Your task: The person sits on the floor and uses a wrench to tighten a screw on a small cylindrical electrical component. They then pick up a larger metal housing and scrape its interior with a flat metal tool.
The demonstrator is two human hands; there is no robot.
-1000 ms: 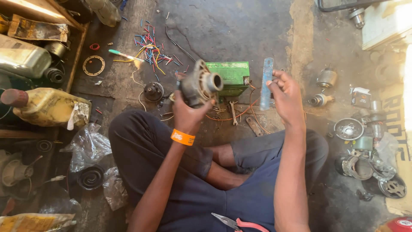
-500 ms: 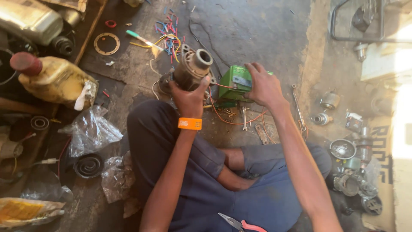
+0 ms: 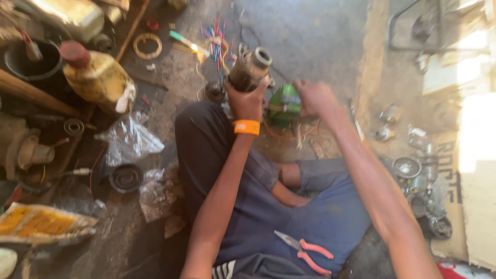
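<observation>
A dull metal motor part (image 3: 249,67) — cylindrical, with a round open end turned up and away — is held above the dusty concrete floor (image 3: 310,36), just over the person's raised knee. The left hand (image 3: 247,101) is clenched around its lower body, an orange wristband (image 3: 246,127) at the wrist. Just to the right, the right hand (image 3: 312,98) rests on a green box-shaped thing (image 3: 283,106) on the floor, fingers curled over its edge; whether it grasps the box cannot be told through the blur. Beyond the motor part lies a tangle of coloured wires (image 3: 219,41). On the lap sit pliers with pink handles (image 3: 305,250). To the left stand a yellow jug with a red cap (image 3: 95,75) and crumpled clear plastic bags (image 3: 129,139) — to the right, small round metal parts (image 3: 413,170).
</observation>
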